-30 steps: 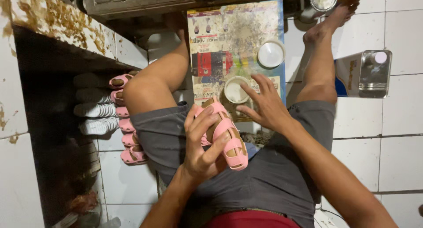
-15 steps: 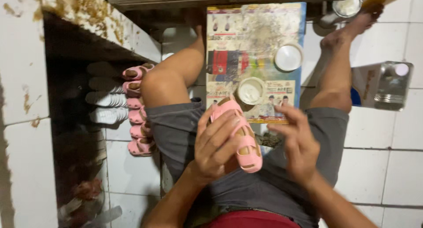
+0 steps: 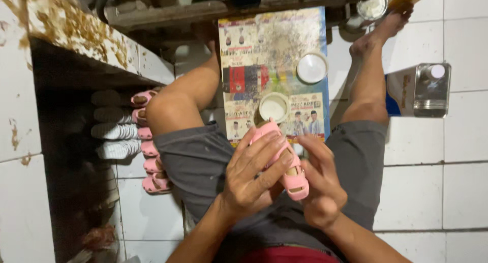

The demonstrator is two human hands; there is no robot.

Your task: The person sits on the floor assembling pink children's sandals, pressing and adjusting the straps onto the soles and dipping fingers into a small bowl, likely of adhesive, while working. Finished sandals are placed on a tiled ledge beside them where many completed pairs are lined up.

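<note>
A printed board (image 3: 274,54) is laid on the tiled floor (image 3: 457,192) between the outstretched legs, with a small open tub (image 3: 274,107) and its white lid (image 3: 311,68) set on it within easy reach. Over the lap a pink sandal (image 3: 284,158) is gripped by the left hand (image 3: 251,176) — fingers wrapped across its top to steady it. The right hand (image 3: 320,189) is pressed, half-curled, against its side; a row of pink sandals (image 3: 150,156) is lined up by the ledge.

Dim indoor light, left perhaps underexposed

a small home shoe workshop: pink sandals (image 3: 150,156) in rows, glue-stained bench (image 3: 76,34), white tiled floor (image 3: 447,181)
</note>
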